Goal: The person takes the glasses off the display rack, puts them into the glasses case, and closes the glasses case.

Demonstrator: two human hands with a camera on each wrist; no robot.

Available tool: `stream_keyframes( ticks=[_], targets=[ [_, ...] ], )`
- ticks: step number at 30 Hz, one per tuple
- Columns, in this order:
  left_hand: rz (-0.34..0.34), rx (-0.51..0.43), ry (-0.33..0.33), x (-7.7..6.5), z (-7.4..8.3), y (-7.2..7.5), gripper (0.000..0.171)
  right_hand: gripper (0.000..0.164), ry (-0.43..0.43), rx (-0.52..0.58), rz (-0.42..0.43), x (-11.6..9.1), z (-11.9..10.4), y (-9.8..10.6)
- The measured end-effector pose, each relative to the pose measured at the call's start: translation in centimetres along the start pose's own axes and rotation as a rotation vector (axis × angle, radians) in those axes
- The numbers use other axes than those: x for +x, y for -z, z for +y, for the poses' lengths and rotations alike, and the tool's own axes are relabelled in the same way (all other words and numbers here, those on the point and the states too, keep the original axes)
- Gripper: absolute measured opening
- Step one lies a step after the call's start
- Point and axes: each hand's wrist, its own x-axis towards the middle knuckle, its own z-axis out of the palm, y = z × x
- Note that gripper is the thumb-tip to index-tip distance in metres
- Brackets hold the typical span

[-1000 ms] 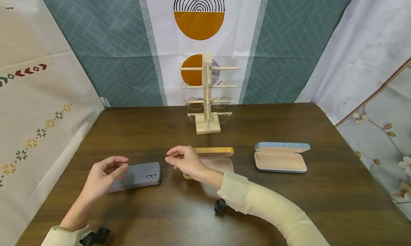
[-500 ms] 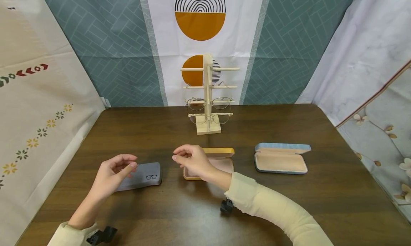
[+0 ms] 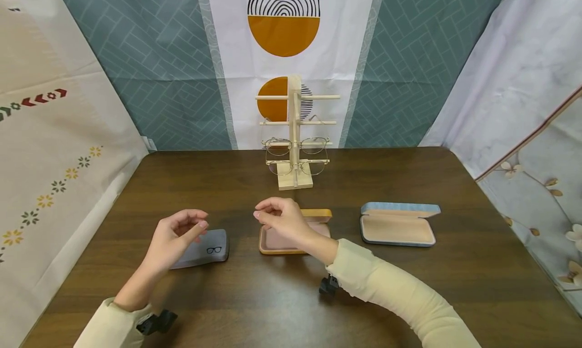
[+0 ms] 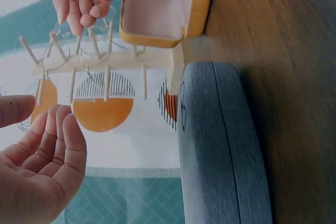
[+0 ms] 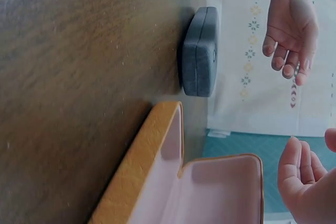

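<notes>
My left hand (image 3: 173,239) hovers above a grey glasses case (image 3: 210,252), which is closed and has a small glasses print on its top. Its fingers are loosely bent and hold nothing; in the left wrist view there is a gap between hand and case. My right hand (image 3: 287,219) hangs over a yellow glasses case (image 3: 279,249), also with relaxed fingers and nothing in them. That case lies with its lid up and its pink lining bare; the right forearm and hand hide part of it. In the right wrist view, the hand is apart from the yellow case (image 5: 139,174).
A blue glasses case (image 3: 397,229) lies with its lid raised at the right of the brown table (image 3: 473,282). Behind the yellow case stands a wooden rack (image 3: 294,110) bearing thin wire-framed glasses (image 3: 313,145). Cloth hangings (image 3: 173,75) surround the table's back and sides.
Both hands have drifted to the right and slightly away from me, still empty. More of the yellow case's left side now shows. The cases and the rack have stayed in place.
</notes>
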Motion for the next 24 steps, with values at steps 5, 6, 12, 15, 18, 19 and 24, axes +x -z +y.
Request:
stream_keyframes(
  ticks=[5, 6, 12, 15, 18, 19, 24],
  targets=[
    [-0.002, -0.040, -0.003, 0.7, 0.3, -0.6, 0.019, 0.019, 0.035, -0.014, 0.005, 0.1, -0.4, 0.8],
    [-0.005, -0.046, -0.004, 0.9, 0.4, -0.7, 0.019, 0.020, 0.042, -0.018, 0.008, 0.1, -0.5, 0.9],
    [-0.016, -0.067, -0.010, 1.8, 0.8, -1.3, 0.019, 0.019, 0.059, -0.038, 0.027, 0.4, -0.8, 1.6],
    [-0.014, -0.081, -0.002, 2.1, 1.0, -1.6, 0.020, 0.018, 0.058, -0.056, 0.047, 0.5, -0.9, 1.9],
    [-0.005, -0.088, -0.002, 2.5, 1.0, -1.8, 0.020, 0.018, 0.044, -0.075, 0.070, 0.7, -1.0, 2.2],
    [-0.001, -0.088, -0.004, 2.7, 1.0, -1.9, 0.020, 0.019, 0.037, -0.078, 0.078, 0.7, -1.0, 2.4],
    [0.019, -0.098, -0.009, 3.4, 1.0, -2.3, 0.019, 0.018, 0.031, -0.096, 0.119, 0.9, -1.3, 2.9]
  ],
)
